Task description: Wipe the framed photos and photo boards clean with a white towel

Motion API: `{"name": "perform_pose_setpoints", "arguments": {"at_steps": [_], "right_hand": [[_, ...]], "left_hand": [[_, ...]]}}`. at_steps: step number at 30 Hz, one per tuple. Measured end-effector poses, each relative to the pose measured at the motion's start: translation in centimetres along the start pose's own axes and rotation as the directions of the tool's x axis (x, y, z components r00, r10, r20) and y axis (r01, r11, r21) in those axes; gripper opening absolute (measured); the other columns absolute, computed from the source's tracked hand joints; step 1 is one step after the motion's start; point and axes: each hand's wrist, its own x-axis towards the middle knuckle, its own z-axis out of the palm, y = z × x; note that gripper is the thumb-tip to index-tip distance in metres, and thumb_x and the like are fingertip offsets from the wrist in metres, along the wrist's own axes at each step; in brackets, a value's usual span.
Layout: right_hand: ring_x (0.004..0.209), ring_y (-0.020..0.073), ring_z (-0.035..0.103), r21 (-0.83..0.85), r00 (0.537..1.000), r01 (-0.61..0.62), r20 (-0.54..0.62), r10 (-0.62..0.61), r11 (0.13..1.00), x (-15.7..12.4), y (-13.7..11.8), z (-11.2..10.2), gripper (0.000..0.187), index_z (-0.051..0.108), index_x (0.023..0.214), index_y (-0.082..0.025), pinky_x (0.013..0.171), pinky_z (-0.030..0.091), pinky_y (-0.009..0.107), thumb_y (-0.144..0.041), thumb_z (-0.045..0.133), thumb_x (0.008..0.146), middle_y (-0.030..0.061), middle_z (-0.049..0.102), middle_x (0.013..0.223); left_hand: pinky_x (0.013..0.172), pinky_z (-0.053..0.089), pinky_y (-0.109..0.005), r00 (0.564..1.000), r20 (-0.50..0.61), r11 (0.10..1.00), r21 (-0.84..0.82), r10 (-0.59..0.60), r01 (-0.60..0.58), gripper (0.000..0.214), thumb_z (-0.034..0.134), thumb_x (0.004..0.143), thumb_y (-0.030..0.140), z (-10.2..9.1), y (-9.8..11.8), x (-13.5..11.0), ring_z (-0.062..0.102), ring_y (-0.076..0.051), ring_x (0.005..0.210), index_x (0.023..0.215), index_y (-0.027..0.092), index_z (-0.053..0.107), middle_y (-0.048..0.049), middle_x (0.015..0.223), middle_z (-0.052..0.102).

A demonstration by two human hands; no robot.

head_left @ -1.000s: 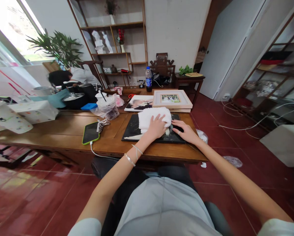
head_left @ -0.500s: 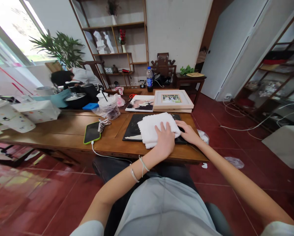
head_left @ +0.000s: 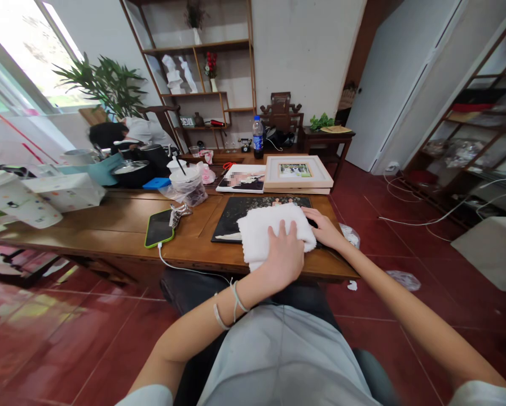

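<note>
A folded white towel (head_left: 259, 225) lies on a dark photo panel (head_left: 231, 217), with part of it hanging past the panel's near edge. My left hand (head_left: 285, 254) grips the towel from above, fingers apart and pressed into the cloth; its thumb is hidden. At the panel's right edge, my right hand (head_left: 324, 226) holds the panel, fingers bent over the rim. Small figures show in the photo's upper part, and a pale shape at its lower left. The towel covers much of the picture.
A light picture frame (head_left: 316, 172) and a white-edged photo print (head_left: 241, 179) lie behind the panel. Left of it are a charging phone (head_left: 158, 227) and a bagged cup (head_left: 187, 183). A cola bottle (head_left: 258, 138) stands farther back. Someone's dark-haired head (head_left: 108, 134) shows at left.
My left hand has drawn the towel toward me and slightly right, uncovering the upper part of the photo with its figures. My right hand stays at the panel's edge.
</note>
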Motion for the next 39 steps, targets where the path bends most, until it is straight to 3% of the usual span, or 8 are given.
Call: {"name": "perform_pose_setpoints", "arguments": {"at_steps": [3, 8, 14, 24, 32, 39], "right_hand": [[0.122, 0.0270, 0.052, -0.014, 1.000, 0.016, -0.006, -0.016, 1.000, 0.0, -0.1, 0.1, 0.033, 0.068, 0.113, -0.025, 0.106, 0.039, 0.050, -0.026, 0.055, 0.082, 0.0077, 0.062, 0.126], [0.120, 0.0259, 0.053, -0.031, 0.999, 0.024, -0.038, -0.025, 0.999, 0.0, -0.4, 0.3, 0.030, 0.067, 0.111, -0.023, 0.105, 0.039, 0.049, -0.028, 0.054, 0.085, 0.0088, 0.062, 0.125], [0.120, 0.0264, 0.053, -0.045, 1.000, 0.001, -0.026, -0.003, 0.999, 0.0, -0.7, 0.3, 0.029, 0.068, 0.110, -0.023, 0.106, 0.039, 0.048, -0.026, 0.055, 0.084, 0.0087, 0.064, 0.122], [0.122, 0.0268, 0.052, 0.007, 0.999, 0.011, -0.049, -0.011, 1.000, -0.1, -0.5, 0.3, 0.031, 0.067, 0.113, -0.024, 0.107, 0.038, 0.050, -0.029, 0.054, 0.086, 0.0091, 0.061, 0.127], [0.123, 0.0259, 0.051, 0.003, 0.999, 0.015, -0.048, -0.014, 1.000, 0.0, -0.5, 0.4, 0.031, 0.066, 0.115, -0.024, 0.107, 0.037, 0.050, -0.029, 0.055, 0.086, 0.0082, 0.061, 0.127], [0.123, 0.0257, 0.052, 0.017, 0.999, 0.006, -0.047, -0.005, 1.000, 0.0, -0.6, 0.4, 0.031, 0.066, 0.115, -0.026, 0.107, 0.038, 0.051, -0.029, 0.056, 0.086, 0.0068, 0.061, 0.127]], "left_hand": [[0.099, 0.038, -0.055, 1.000, 0.014, 0.999, -0.032, -0.008, 0.008, 0.032, 0.044, 0.089, 0.023, -0.6, -2.2, 2.3, 0.039, -0.036, 0.129, 0.111, 0.016, 0.066, -0.0139, 0.142, 0.045], [0.091, 0.046, -0.040, 0.997, 0.074, 0.989, -0.145, 0.006, 0.005, 0.035, 0.040, 0.092, 0.030, -1.6, -5.3, 7.6, 0.058, -0.029, 0.108, 0.111, 0.014, 0.064, -0.0147, 0.116, 0.064], [0.092, 0.045, -0.036, 0.997, 0.052, 0.978, -0.200, 0.064, -0.052, 0.038, 0.038, 0.094, 0.035, -0.8, -5.2, 11.4, 0.061, -0.027, 0.106, 0.107, 0.013, 0.066, -0.0146, 0.113, 0.066], [0.092, 0.044, -0.038, 0.999, 0.040, 0.993, -0.106, -0.037, 0.041, 0.038, 0.037, 0.094, 0.034, -0.1, -6.0, 10.6, 0.059, -0.027, 0.108, 0.110, 0.014, 0.065, -0.0159, 0.115, 0.065], [0.095, 0.042, -0.039, 0.990, -0.005, 0.990, -0.008, -0.139, 0.139, 0.037, 0.037, 0.094, 0.034, 1.0, -9.3, 8.0, 0.056, -0.028, 0.113, 0.114, 0.015, 0.062, -0.0164, 0.121, 0.061], [0.093, 0.043, -0.037, 0.978, 0.091, 0.981, -0.040, -0.185, 0.189, 0.042, 0.035, 0.094, 0.042, 0.2, -12.2, 6.2, 0.058, -0.027, 0.112, 0.113, 0.016, 0.062, -0.0148, 0.120, 0.062]]}}
